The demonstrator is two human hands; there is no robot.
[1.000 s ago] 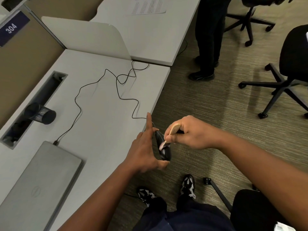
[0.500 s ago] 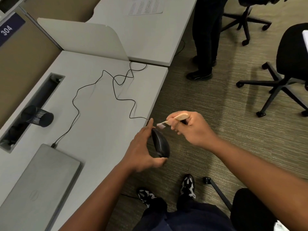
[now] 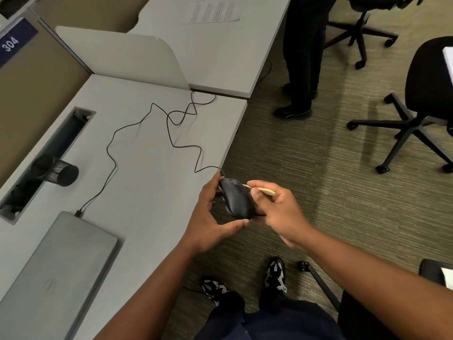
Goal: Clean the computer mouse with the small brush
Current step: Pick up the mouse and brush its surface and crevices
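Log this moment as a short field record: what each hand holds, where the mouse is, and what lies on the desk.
left hand: cradles the black corded computer mouse
right hand: grips the small wooden-handled brush, also touching the mouse
mouse position: held in the air just off the grey desk's edge
thin black cable: loops across the desk to the closed grey laptop
black mesh cup: lying on its side

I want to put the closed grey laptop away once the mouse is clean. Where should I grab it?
Grip the closed grey laptop by its long right edge, coming from the desk's front side. It lies flat, lid shut, and that edge is bare. The thin black cable plugs in at its far corner, so unplug it first.
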